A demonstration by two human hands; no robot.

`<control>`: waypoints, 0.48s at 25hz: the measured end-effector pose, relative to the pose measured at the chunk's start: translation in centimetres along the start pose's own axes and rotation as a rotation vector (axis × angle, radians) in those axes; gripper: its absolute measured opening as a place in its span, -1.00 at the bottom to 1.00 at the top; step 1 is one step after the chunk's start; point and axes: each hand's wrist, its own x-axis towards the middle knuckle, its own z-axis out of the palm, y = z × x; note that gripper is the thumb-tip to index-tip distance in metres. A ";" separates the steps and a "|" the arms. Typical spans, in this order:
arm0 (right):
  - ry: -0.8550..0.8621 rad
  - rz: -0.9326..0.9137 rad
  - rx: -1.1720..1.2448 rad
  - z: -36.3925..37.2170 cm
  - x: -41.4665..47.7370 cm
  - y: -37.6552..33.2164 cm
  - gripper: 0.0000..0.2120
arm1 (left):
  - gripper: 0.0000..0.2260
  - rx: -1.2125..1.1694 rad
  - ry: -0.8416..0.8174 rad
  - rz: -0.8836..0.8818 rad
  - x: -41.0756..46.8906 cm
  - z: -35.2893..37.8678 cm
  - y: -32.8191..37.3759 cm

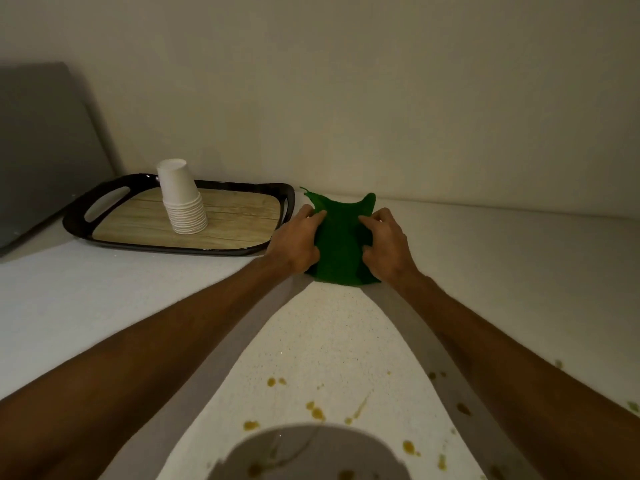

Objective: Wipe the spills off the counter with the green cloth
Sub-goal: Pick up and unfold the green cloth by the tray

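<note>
A green cloth (341, 242) lies bunched on the white counter (104, 296) close to the back wall. My left hand (296, 242) grips its left edge and my right hand (386, 242) grips its right edge, fingers curled into the fabric. Two corners of the cloth stick up behind my fingers. Yellow-brown spills (317, 412) dot the counter near the front edge, between and beside my forearms, well short of the cloth.
A black-rimmed tray (79, 220) with a wood-look floor sits left of the cloth, touching distance from my left hand. A stack of white paper cups (183, 202) stands upside down on it. A grey panel (41, 143) leans at the far left.
</note>
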 end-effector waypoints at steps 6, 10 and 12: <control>-0.066 -0.112 0.076 -3.2 -7.3 -6.1 -0.46 | -0.35 -0.083 0.104 -0.062 -11.8 -5.3 2.0; -0.175 -0.177 0.111 -4.6 -11.7 -10.5 -0.42 | -0.43 -0.116 0.174 -0.155 -20.1 -8.4 3.4; -0.224 -0.226 0.130 -5.0 -13.7 -12.5 -0.40 | -0.43 -0.113 0.181 -0.217 -24.0 -10.1 3.9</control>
